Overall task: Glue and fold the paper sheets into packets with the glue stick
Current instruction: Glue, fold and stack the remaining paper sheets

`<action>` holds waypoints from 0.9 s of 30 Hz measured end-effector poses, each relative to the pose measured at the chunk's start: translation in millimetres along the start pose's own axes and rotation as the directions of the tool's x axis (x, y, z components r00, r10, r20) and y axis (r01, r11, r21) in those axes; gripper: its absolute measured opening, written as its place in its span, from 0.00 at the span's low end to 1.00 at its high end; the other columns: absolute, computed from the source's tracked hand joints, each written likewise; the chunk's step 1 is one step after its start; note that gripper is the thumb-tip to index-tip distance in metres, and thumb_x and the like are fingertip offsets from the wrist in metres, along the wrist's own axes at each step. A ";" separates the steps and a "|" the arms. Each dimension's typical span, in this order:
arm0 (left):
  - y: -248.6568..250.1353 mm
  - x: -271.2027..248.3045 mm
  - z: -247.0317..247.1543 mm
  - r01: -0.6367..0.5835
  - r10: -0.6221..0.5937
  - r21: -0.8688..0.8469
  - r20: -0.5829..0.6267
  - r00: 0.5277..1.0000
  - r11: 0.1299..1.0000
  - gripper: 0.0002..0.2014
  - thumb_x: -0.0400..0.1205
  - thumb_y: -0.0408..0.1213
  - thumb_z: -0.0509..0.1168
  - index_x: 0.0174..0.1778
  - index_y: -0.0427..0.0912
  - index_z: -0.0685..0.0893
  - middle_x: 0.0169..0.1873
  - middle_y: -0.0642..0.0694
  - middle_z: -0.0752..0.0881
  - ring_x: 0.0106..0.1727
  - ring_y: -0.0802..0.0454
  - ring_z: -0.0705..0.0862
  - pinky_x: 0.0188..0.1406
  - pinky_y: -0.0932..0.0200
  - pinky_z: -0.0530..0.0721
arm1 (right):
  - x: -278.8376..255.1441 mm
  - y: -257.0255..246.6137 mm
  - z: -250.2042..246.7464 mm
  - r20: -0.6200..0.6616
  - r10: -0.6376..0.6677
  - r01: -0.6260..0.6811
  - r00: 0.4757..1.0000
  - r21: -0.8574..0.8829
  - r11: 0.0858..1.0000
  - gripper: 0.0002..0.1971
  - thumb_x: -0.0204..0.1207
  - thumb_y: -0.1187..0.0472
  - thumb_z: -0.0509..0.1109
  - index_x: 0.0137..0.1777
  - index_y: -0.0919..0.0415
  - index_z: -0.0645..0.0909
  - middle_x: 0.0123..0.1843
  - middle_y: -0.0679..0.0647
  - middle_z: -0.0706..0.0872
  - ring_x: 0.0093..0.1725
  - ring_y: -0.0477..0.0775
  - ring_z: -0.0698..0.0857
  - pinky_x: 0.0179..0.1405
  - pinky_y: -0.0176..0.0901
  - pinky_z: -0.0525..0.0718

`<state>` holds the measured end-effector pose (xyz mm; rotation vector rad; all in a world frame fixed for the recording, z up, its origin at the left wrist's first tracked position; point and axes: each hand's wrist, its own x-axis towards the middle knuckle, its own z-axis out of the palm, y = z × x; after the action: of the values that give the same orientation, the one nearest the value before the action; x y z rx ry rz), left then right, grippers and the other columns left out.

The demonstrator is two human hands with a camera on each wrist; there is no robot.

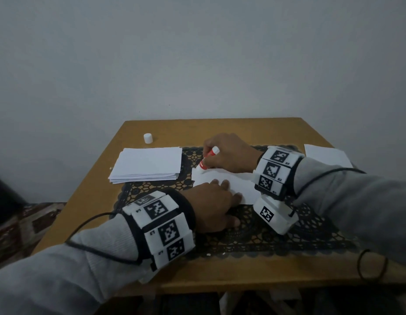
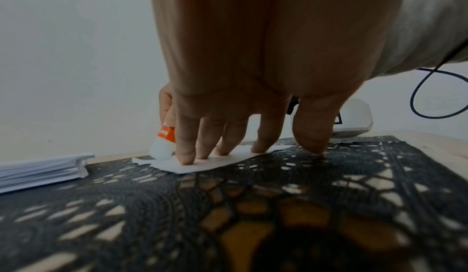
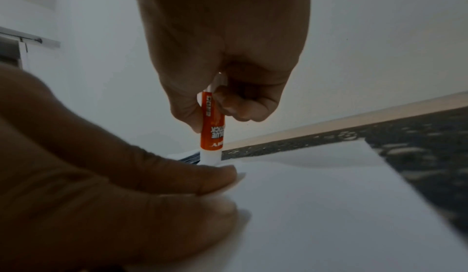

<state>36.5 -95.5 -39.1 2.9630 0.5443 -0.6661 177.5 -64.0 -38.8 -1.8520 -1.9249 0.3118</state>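
The right hand [image 1: 229, 153] is gripping the glue stick [image 1: 207, 159], dabbing the sheet [image 1: 240, 180]'s far-left corner; the flat left hand [image 1: 211, 204] is pinning it—best kept steady.

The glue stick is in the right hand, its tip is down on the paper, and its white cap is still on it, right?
Not quite: the cap is off. The head view shows it standing alone on the table, beyond the stack of paper. The rest holds: the right hand holds the glue stick with its tip down on the sheet, as the right wrist view shows.
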 end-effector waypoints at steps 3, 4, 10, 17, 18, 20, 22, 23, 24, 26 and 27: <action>1.1 -0.3 -0.7 0.005 -0.005 0.010 0.002 1.000 1.000 0.32 0.86 0.52 0.54 0.84 0.48 0.52 0.83 0.35 0.48 0.82 0.36 0.54 0.79 0.41 0.63 | -4.5 1.7 -6.1 0.002 -0.005 0.006 1.000 -0.060 0.998 0.08 0.72 0.57 0.78 0.41 0.62 0.86 0.39 0.45 0.81 0.42 0.52 0.82 0.36 0.43 0.77; 1.2 -0.5 -0.7 0.008 -0.008 0.013 0.002 1.000 1.000 0.32 0.87 0.52 0.54 0.84 0.49 0.52 0.83 0.35 0.48 0.82 0.36 0.54 0.79 0.41 0.63 | -7.1 3.8 -9.0 0.006 0.000 0.001 1.000 -0.078 0.997 0.08 0.71 0.57 0.78 0.41 0.62 0.86 0.38 0.45 0.81 0.42 0.52 0.82 0.36 0.43 0.77; 1.7 -0.7 -1.0 0.014 -0.014 0.037 -0.007 1.000 0.999 0.31 0.86 0.53 0.53 0.84 0.48 0.53 0.82 0.34 0.51 0.81 0.36 0.57 0.76 0.41 0.66 | -26.2 26.9 -28.4 -0.001 0.049 -0.048 0.999 -0.135 0.990 0.08 0.70 0.56 0.79 0.39 0.60 0.86 0.37 0.42 0.80 0.40 0.50 0.81 0.37 0.44 0.79; 2.4 0.1 -1.6 0.033 -0.033 0.050 0.009 0.999 0.998 0.31 0.87 0.53 0.52 0.84 0.50 0.52 0.83 0.35 0.49 0.82 0.36 0.54 0.79 0.40 0.62 | -45.4 46.1 -47.4 -0.005 0.111 -0.109 0.994 -0.218 0.970 0.08 0.70 0.55 0.78 0.38 0.58 0.85 0.37 0.44 0.81 0.42 0.51 0.81 0.41 0.47 0.80; 2.0 -0.1 -2.0 0.030 -0.030 0.050 0.005 1.000 0.998 0.31 0.87 0.53 0.52 0.84 0.50 0.52 0.83 0.35 0.50 0.82 0.36 0.56 0.79 0.40 0.62 | -46.9 46.8 -48.7 -0.009 0.116 -0.115 0.993 -0.223 0.968 0.08 0.70 0.55 0.78 0.38 0.58 0.85 0.37 0.44 0.81 0.42 0.50 0.81 0.41 0.47 0.79; 0.3 -0.2 -3.5 0.030 -0.029 0.040 -0.013 0.999 0.999 0.29 0.87 0.53 0.52 0.84 0.51 0.54 0.82 0.36 0.54 0.80 0.38 0.60 0.78 0.41 0.64 | -49.1 45.0 -50.8 -0.006 0.124 -0.122 0.992 -0.235 0.964 0.08 0.70 0.55 0.77 0.38 0.58 0.84 0.37 0.46 0.82 0.41 0.51 0.81 0.38 0.46 0.79; -2.8 0.0 -5.3 0.030 -0.029 0.010 -0.045 0.999 0.999 0.28 0.87 0.53 0.52 0.83 0.53 0.58 0.81 0.39 0.60 0.79 0.39 0.64 0.77 0.43 0.66 | -49.4 41.8 -52.6 0.020 0.119 -0.109 0.993 -0.276 0.955 0.09 0.71 0.55 0.76 0.37 0.58 0.82 0.37 0.50 0.84 0.40 0.54 0.82 0.37 0.50 0.80; -4.7 0.4 -6.1 0.028 -0.028 -0.006 -0.060 0.998 1.000 0.27 0.87 0.53 0.53 0.83 0.54 0.59 0.80 0.40 0.62 0.78 0.39 0.65 0.77 0.43 0.66 | -49.2 39.7 -53.7 0.031 0.117 -0.102 0.993 -0.309 0.946 0.09 0.72 0.55 0.75 0.37 0.58 0.81 0.37 0.52 0.85 0.39 0.56 0.83 0.36 0.52 0.80; -6.3 1.1 -6.8 0.025 -0.026 -0.017 -0.073 0.997 1.000 0.26 0.87 0.52 0.53 0.82 0.54 0.61 0.80 0.41 0.63 0.78 0.40 0.66 0.76 0.43 0.67 | -49.2 37.8 -55.3 0.032 0.116 -0.098 0.993 -0.342 0.934 0.09 0.73 0.54 0.73 0.37 0.59 0.81 0.36 0.54 0.85 0.38 0.56 0.82 0.35 0.51 0.79; -8.0 2.9 -7.5 0.022 -0.024 -0.022 -0.086 0.996 1.000 0.26 0.87 0.52 0.54 0.82 0.54 0.62 0.79 0.43 0.65 0.78 0.41 0.66 0.76 0.44 0.67 | -49.8 34.6 -60.3 -0.004 0.114 -0.108 0.993 -0.379 0.919 0.10 0.74 0.53 0.71 0.40 0.59 0.81 0.35 0.53 0.83 0.37 0.54 0.80 0.32 0.47 0.75; -8.3 3.9 -7.8 0.025 -0.026 -0.020 -0.089 0.996 0.999 0.26 0.86 0.52 0.54 0.82 0.54 0.62 0.79 0.44 0.65 0.78 0.42 0.66 0.76 0.44 0.67 | -50.3 33.2 -63.3 -0.032 0.113 -0.116 0.993 -0.369 0.922 0.10 0.74 0.53 0.71 0.40 0.60 0.81 0.35 0.52 0.82 0.36 0.52 0.79 0.32 0.44 0.74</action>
<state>40.0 -85.4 -33.6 2.9846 0.5923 -0.5302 236.2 -120.2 -6.8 -2.2047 -1.9767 -0.0328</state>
